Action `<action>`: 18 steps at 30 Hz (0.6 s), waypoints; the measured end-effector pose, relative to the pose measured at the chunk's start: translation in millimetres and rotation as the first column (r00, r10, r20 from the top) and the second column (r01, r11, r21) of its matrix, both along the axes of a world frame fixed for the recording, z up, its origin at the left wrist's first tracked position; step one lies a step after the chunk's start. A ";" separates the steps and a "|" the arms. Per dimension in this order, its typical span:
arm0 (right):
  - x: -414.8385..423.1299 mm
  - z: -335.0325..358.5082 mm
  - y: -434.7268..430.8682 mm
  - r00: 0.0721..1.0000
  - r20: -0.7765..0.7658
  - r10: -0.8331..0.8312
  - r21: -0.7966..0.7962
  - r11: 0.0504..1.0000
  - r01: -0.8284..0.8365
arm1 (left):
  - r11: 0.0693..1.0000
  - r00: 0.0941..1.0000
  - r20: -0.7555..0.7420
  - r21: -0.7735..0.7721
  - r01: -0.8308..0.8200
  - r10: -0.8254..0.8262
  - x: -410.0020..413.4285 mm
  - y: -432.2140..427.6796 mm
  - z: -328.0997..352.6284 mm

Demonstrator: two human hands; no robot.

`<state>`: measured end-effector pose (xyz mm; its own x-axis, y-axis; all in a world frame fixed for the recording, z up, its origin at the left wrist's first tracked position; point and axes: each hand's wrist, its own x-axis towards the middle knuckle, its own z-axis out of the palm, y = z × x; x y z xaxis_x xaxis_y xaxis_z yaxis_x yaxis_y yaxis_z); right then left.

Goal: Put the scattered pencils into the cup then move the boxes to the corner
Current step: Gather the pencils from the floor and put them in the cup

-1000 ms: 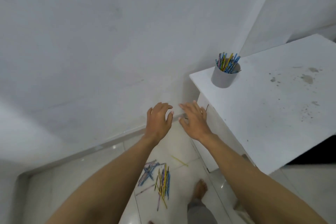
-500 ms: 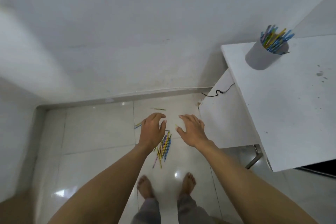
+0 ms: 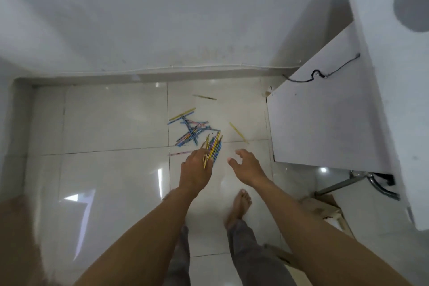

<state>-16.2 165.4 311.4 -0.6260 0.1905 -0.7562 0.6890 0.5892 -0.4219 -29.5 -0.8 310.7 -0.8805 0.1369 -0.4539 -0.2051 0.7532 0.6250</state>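
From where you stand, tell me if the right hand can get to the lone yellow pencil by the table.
Probably yes. The right hand is open, just short of that yellow pencil, with only bare floor between them.

Pencils [image 3: 197, 132]: scattered heap on the tiled floor [image 3: 111, 123] — near the wall
Left hand [image 3: 196, 169]: reaching over the heap's near end
Right hand [image 3: 247, 165]: fingers spread, empty — beside the table [image 3: 383, 76]
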 end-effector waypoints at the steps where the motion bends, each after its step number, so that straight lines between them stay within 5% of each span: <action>1: 3.0 -20.3 -4.4 1.000 0.016 -0.009 -0.006 1.000 0.009 | 1.000 1.000 0.015 -0.006 0.002 -0.002 -0.9 -5.1 -18.8; 18: -36.0 -365.4 -17.2 0.991 0.007 -0.135 0.001 0.991 0.135 | 0.995 1.000 0.025 -0.097 0.002 0.001 -47.7 -14.9 -352.9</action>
<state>-52.1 148.2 -54.1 -0.5895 0.2736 -0.7601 0.7650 0.4911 -0.4166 -77.2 -15.7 -42.2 -0.8688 0.0918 -0.4866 -0.2190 0.8100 0.5439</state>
